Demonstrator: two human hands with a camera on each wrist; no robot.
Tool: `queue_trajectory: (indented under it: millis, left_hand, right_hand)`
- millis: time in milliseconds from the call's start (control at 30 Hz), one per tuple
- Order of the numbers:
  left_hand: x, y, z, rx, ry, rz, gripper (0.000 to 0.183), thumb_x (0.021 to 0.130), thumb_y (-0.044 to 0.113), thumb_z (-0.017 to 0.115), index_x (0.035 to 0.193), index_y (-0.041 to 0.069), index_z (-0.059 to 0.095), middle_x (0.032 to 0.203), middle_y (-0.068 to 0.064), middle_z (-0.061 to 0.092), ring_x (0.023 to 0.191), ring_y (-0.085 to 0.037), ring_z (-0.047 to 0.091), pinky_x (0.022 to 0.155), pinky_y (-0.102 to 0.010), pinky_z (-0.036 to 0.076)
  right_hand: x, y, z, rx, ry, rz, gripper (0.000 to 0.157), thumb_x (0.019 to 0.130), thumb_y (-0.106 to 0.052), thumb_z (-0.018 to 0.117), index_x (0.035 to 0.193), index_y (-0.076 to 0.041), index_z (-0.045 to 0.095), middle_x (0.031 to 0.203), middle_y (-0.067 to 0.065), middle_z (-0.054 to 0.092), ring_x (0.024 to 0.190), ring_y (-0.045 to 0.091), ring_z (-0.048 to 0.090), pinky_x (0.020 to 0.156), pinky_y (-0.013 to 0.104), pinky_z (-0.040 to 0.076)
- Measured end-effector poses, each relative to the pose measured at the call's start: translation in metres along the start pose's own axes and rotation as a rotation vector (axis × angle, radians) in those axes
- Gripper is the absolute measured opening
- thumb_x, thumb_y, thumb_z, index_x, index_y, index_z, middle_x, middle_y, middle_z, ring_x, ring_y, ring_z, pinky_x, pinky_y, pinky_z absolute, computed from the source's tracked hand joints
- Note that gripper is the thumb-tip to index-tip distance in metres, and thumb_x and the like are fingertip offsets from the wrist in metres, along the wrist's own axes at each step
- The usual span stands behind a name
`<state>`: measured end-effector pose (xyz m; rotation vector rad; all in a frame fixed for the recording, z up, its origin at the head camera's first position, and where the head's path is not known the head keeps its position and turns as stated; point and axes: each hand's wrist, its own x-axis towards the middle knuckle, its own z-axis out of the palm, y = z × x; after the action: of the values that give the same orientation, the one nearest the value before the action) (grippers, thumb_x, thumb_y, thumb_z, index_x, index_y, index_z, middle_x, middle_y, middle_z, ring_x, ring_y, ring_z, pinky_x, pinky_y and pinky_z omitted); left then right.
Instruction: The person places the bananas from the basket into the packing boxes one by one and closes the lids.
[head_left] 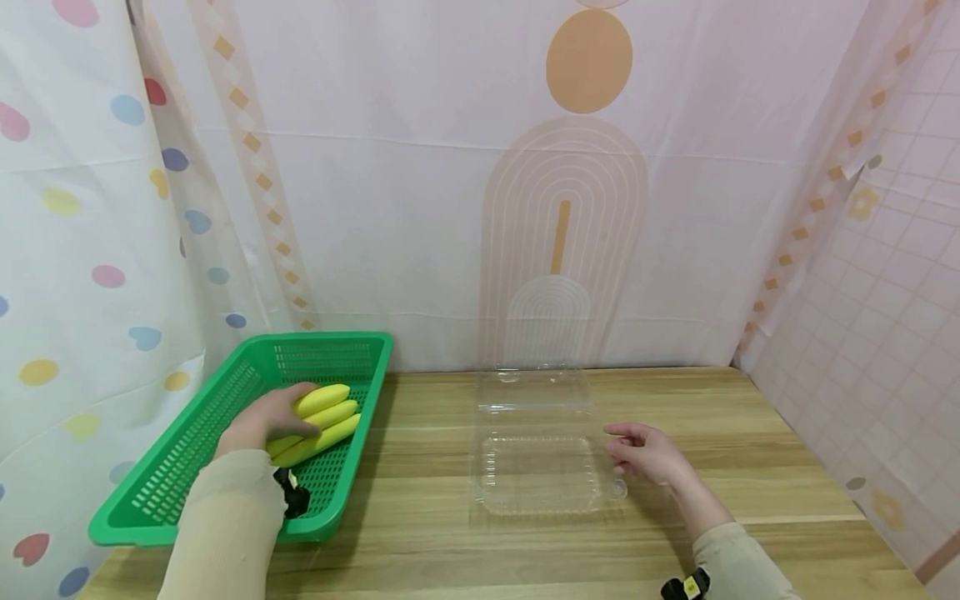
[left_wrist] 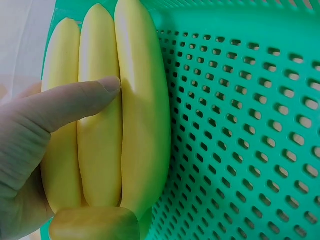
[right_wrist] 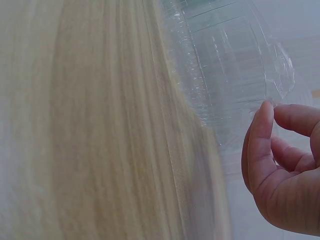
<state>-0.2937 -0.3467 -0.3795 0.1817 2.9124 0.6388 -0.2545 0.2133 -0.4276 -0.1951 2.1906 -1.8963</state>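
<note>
In the head view, my left hand [head_left: 273, 417] grips a bunch of yellow bananas [head_left: 327, 419] inside the green basket [head_left: 378, 392]. The left wrist view shows the thumb lying across the bananas [left_wrist: 100, 160], which join at a brownish stem [left_wrist: 95, 223]; the other fingers are mostly hidden behind the bunch. A clear plastic container [head_left: 536, 475] lies on the table with its lid [head_left: 534, 390] folded back. Beside its right edge is my right hand [head_left: 648, 454], fingers loosely bent. In the right wrist view its fingertips [right_wrist: 266, 111] appear close to the container's rim; contact is unclear.
A wooden table [head_left: 420, 500] carries the basket at the left and the container near the middle. Patterned curtains [head_left: 405, 250] hang behind the table and along both sides. Black straps [head_left: 684, 586] sit on the wrists.
</note>
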Motion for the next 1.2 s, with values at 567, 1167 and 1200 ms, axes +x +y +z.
queue_trajectory:
  millis: [567, 1167, 1200]
  left_hand:
    - [-0.0018, 0.0012, 0.0016, -0.024, -0.01, -0.021, 0.08, 0.071, 0.023, 0.077, 0.137, 0.003, 0.037, 0.103, -0.018, 0.054, 0.084, -0.028, 0.051, 0.065, -0.042, 0.045]
    - [0.0032, -0.0002, 0.0023, 0.078, 0.08, 0.039, 0.074, 0.074, 0.028, 0.075, 0.137, 0.008, 0.041, 0.108, -0.029, 0.047, 0.086, -0.036, 0.049, 0.061, -0.043, 0.043]
    - [0.0035, -0.0003, 0.0024, 0.089, 0.09, 0.045, 0.073, 0.075, 0.028, 0.074, 0.137, 0.008, 0.042, 0.109, -0.03, 0.047, 0.086, -0.037, 0.049, 0.061, -0.043, 0.043]
  right_hand:
    - [0.0023, 0.0036, -0.0012, -0.017, -0.011, -0.01, 0.047, 0.091, -0.004, 0.055, 0.127, 0.02, 0.036, 0.087, 0.006, 0.054, 0.075, 0.012, 0.054, 0.065, 0.024, 0.052]
    - [0.0004, 0.0012, -0.0004, -0.006, -0.006, 0.0, 0.046, 0.091, -0.004, 0.055, 0.127, 0.019, 0.037, 0.087, 0.007, 0.053, 0.074, 0.013, 0.054, 0.065, 0.024, 0.051]
    - [0.0004, 0.0013, -0.0005, -0.006, -0.008, -0.002, 0.046, 0.091, -0.004, 0.055, 0.127, 0.019, 0.037, 0.087, 0.007, 0.053, 0.074, 0.012, 0.054, 0.064, 0.024, 0.051]
